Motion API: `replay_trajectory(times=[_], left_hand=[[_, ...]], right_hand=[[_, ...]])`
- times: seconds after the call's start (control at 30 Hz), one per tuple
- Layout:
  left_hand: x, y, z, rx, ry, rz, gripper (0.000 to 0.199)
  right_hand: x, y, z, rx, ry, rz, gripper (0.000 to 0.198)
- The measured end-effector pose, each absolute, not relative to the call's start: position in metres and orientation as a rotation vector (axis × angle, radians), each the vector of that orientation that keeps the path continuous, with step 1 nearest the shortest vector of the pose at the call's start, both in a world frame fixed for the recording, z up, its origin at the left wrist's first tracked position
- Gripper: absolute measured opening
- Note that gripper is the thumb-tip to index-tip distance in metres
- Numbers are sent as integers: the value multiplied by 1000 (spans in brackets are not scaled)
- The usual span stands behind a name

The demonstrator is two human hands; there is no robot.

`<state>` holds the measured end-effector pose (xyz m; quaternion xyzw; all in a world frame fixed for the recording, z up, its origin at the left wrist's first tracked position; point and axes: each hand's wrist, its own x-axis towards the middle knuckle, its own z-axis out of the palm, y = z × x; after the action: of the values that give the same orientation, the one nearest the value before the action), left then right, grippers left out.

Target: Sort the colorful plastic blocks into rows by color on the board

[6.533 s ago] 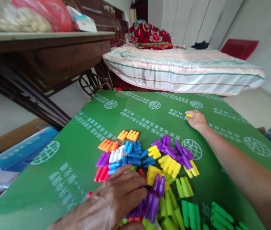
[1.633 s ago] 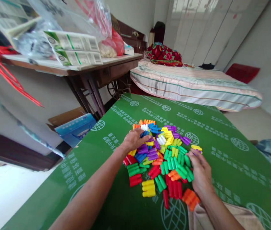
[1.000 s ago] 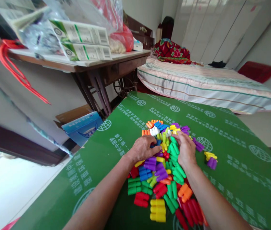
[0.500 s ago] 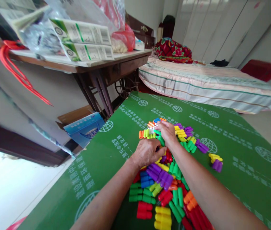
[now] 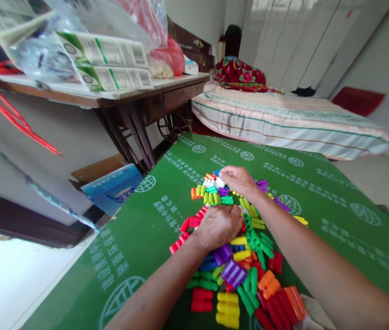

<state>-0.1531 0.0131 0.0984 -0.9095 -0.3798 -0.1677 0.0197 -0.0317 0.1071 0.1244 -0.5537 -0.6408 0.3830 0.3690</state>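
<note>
My left hand [image 5: 219, 228] lies over the middle of a pile of coloured plastic toy blocks, its fingers curled down and their tips hidden among the pieces. Beyond it, my right hand [image 5: 239, 180] reaches to the far end of the pile with bent fingers, the tips touching or close beside a blue block [image 5: 217, 173]. Red blocks [image 5: 194, 222] lie just left of my left hand. Purple blocks [image 5: 234, 273], yellow blocks [image 5: 228, 310] and green blocks [image 5: 247, 293] are nearer to me. White blocks [image 5: 209, 183] and lime blocks [image 5: 211, 198] sit by my right hand.
The blocks lie on a green printed board [image 5: 153, 224]. To the left stands a sewing-machine table [image 5: 167, 95] with boxes [image 5: 112, 78] and plastic bags. A blue carton [image 5: 112, 189] is below it. A bed [image 5: 284, 119] with striped bedding is behind.
The view has swung slightly right. Red blocks now lie left of my left hand, where bare board was. My left hand has shifted right and nearer, and more green blocks show beside it.
</note>
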Motion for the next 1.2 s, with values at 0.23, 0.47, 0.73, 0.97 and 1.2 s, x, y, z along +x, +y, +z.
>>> replay_trajectory(times=[0.23,0.47,0.73,0.97,1.2], left_hand=[[-147,14,101,-2843,-1161,-493,23],[-139,22,98,-2809,-1318,-481,20],[-139,20,87,-2679,-1439,-704,20],[-136,15,84,-2633,-1360,-894,17],[-130,12,79,-2650,-1278,-870,17]], right_hand=[[70,-7,106,-1756,-1953,836,50],[40,-48,74,-1630,-1675,915,62],[12,3,76,-1508,-1051,1244,49],[-12,51,93,-1399,-1077,1442,38],[-25,85,113,-1214,-1279,1724,35]])
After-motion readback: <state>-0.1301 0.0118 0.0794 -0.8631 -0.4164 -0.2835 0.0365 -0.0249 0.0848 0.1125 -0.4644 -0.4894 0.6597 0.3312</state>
